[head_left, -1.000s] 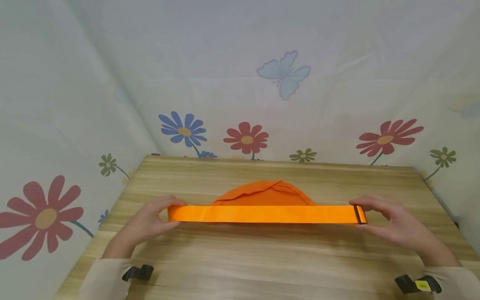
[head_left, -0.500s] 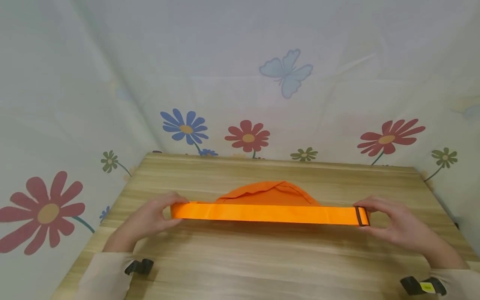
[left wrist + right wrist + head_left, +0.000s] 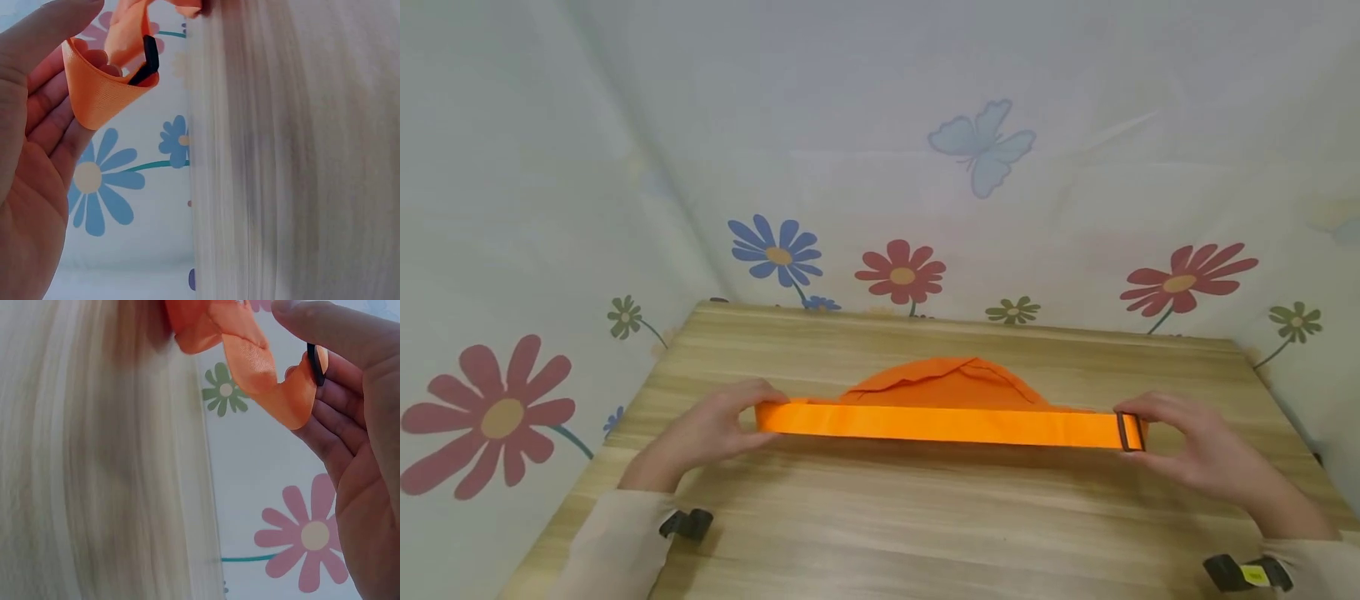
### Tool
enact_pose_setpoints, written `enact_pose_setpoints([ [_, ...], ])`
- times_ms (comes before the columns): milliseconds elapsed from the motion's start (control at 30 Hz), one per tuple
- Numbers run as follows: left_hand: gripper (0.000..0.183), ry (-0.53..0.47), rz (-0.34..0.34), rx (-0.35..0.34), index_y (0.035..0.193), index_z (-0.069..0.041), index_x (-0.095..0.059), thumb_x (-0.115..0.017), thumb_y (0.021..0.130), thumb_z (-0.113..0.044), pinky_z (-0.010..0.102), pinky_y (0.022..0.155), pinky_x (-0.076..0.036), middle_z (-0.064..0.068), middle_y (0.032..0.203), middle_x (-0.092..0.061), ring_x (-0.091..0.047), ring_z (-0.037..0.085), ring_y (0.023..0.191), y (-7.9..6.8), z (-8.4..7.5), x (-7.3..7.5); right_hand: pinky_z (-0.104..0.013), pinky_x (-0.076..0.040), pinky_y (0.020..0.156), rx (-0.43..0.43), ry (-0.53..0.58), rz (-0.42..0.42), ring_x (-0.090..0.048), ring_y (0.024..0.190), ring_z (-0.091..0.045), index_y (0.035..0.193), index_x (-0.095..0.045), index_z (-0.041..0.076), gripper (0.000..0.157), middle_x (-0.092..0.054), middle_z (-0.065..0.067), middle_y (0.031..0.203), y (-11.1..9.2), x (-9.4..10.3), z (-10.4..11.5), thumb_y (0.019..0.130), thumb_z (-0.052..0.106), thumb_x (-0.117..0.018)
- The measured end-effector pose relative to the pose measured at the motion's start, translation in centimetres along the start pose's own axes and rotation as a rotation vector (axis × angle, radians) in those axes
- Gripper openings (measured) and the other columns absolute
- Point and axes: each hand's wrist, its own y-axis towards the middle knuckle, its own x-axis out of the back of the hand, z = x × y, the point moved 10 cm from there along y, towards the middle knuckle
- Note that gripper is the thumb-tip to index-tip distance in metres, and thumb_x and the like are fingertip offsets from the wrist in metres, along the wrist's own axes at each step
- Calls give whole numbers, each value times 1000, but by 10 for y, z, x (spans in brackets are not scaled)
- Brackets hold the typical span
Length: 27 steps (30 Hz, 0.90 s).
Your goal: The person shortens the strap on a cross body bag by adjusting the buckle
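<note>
An orange strap (image 3: 947, 423) runs level across the middle of the head view, pulled nearly straight. My left hand (image 3: 703, 435) pinches its left end between thumb and fingers. In the left wrist view that end bends into a loop (image 3: 103, 100) with a black buckle (image 3: 147, 62) inside. At the right end, my right hand (image 3: 1213, 460) holds the strap by another black buckle (image 3: 1131, 432), thumb and fingers on its edges. Behind the strap lies a folded orange cloth (image 3: 947, 385) with a rounded far edge. The strap hides its near part.
A wood-grain table (image 3: 880, 517) spreads beneath the hands. White sheeting with printed flowers (image 3: 901, 273) and a butterfly (image 3: 983, 148) rises behind and at the sides. Black wrist mounts (image 3: 688, 524) sit on both light sleeves (image 3: 621, 546).
Both hands and the strap shift slightly right in the head view, the left hand more so and a little upward. The strap tilts slightly down toward the right. Both holds stay the same.
</note>
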Motion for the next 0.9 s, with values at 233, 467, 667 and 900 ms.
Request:
enact_pose_setpoints([
  [233, 46, 26, 15, -75, 124, -15, -74, -94, 83, -12, 41, 96, -64, -4, 119, -77, -69, 14, 104, 7, -9, -5, 0, -44, 91, -64, -26, 2, -63, 96, 1, 124, -76, 15, 73, -74, 10, 111, -8, 0, 1, 58, 8, -105],
  [467, 47, 64, 68, -32, 127, -15, -72, -92, 85, -13, 46, 99, -63, -1, 123, -76, -70, 17, 108, 7, -9, -9, 0, -43, 94, -40, -26, 30, -62, 97, -1, 128, -74, 17, 73, -72, 11, 113, -6, -9, 10, 62, 10, -104],
  [667, 46, 58, 121, -19, 128, -16, -72, -92, 87, -22, 44, 100, -63, -4, 124, -76, -70, 15, 110, 5, -7, -19, 0, -41, 96, -62, -11, 60, -63, 99, -3, 127, -75, 20, 57, -71, 14, 116, -9, -16, 8, 76, 13, -98],
  [900, 24, 30, 77, -65, 119, -18, -76, -82, 97, -23, 39, 93, -63, -9, 112, -77, -69, 8, 101, 6, -12, -21, -3, -47, 88, -41, -13, 48, -64, 93, 0, 116, -78, 21, 42, -74, 15, 109, -12, -20, 6, 84, -6, -85],
])
